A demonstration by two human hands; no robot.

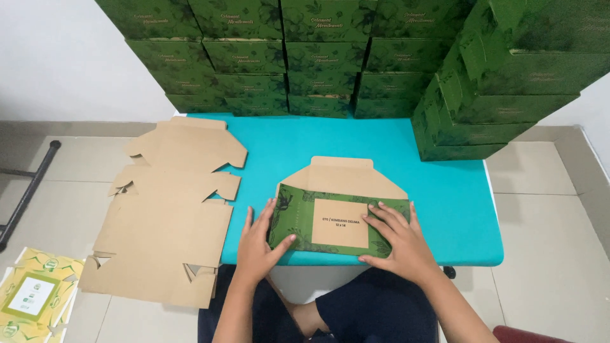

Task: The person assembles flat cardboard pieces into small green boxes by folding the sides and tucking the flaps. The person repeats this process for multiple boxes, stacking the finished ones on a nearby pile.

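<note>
A flat box blank (337,209), green-printed outside and plain brown inside, lies on the turquoise table (445,190) near its front edge. It is folded over, with a brown flap pointing away from me and a brown rectangle in its green face. My left hand (257,244) presses flat on the blank's left end, thumb on the green panel. My right hand (397,238) lies flat on its right part, fingers spread toward the brown rectangle.
A pile of unfolded brown blanks (168,209) hangs over the table's left edge. Stacks of finished green boxes (318,57) line the back, with a leaning stack (495,89) at right. Yellow-green printed sheets (35,295) lie on the floor, lower left, near a black bar (28,190).
</note>
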